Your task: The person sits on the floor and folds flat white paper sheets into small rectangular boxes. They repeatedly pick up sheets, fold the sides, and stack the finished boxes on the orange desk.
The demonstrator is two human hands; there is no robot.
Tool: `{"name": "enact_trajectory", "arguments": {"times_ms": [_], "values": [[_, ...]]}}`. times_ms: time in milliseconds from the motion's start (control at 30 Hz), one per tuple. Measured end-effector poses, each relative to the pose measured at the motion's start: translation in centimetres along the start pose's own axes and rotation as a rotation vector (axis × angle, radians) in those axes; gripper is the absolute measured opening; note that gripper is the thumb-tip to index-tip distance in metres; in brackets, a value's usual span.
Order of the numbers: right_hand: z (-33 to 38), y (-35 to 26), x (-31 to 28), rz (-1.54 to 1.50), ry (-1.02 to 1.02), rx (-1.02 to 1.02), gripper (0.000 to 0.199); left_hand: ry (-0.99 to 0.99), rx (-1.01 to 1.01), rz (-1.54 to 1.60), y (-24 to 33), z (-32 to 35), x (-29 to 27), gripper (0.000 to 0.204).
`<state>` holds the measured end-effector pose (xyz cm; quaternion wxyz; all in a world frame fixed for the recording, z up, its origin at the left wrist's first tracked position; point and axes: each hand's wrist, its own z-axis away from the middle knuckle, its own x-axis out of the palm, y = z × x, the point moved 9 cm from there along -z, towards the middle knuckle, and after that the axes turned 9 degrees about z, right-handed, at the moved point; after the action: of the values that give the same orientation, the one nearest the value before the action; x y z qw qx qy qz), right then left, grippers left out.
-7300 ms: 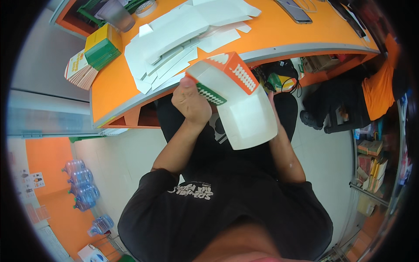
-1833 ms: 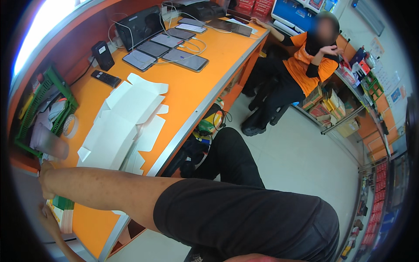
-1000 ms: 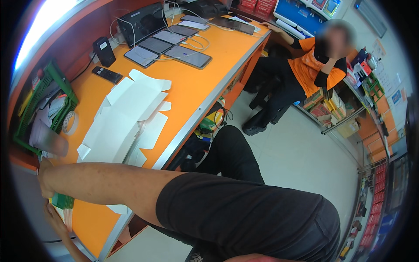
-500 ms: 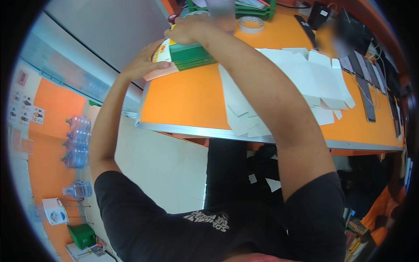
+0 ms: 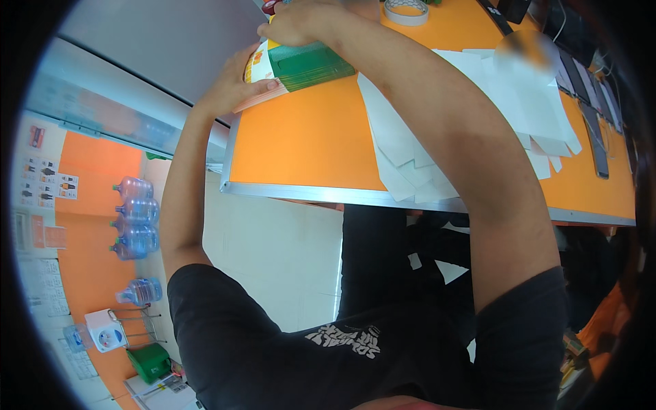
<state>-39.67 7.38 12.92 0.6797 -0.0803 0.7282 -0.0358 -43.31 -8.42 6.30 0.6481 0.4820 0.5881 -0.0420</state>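
Note:
A thick stack of printed cardboard sheets point(image 5: 311, 66), green, white and yellow with many thin layered edges, lies at the far left corner of the orange table. My left hand point(image 5: 236, 85) grips its left end, thumb across the near side and fingers round the back. Over the stack's top, my right hand point(image 5: 297, 24) bends down with its fingertips curled on the yellow and white end. Both hands are closed on the stack; some fingers are hidden behind it. White flattened cartons point(image 5: 403, 154) lie under my right forearm.
A roll of tape point(image 5: 406, 12) sits beyond the cartons. Several phones point(image 5: 593, 140) and cables are at the table's right side. A metal strip point(image 5: 307, 193) edges the table's near side. Large water bottles point(image 5: 137, 219) stand by the orange wall at left.
The whole view has shifted, so the table and stack appear higher and slightly to the right. Both hands keep their hold on the stack, with little change in their grip.

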Motion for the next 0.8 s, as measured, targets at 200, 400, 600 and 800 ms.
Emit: {"name": "enact_trajectory", "arguments": {"times_ms": [200, 400, 600, 800], "values": [[-0.5, 0.5, 0.3, -0.008, 0.039, -0.012, 0.068, -0.054, -0.255, 0.298, -0.6, -1.3, -0.6, 0.082], [-1.1, -0.7, 0.9, 0.0, 0.022, -0.06, 0.068, 0.212, -0.167, -0.187, -2.3, -2.9, -0.8, 0.063], [-0.9, -0.1, 0.6, 0.002, 0.018, -0.04, 0.067, 0.17, -0.092, -0.255, -1.8, -2.9, 0.5, 0.05], [-4.6, 0.3, 0.8, -0.092, 0.06, -0.112, 0.074, 0.079, -0.23, -0.41, -0.4, -3.0, 0.8, 0.056]]}}
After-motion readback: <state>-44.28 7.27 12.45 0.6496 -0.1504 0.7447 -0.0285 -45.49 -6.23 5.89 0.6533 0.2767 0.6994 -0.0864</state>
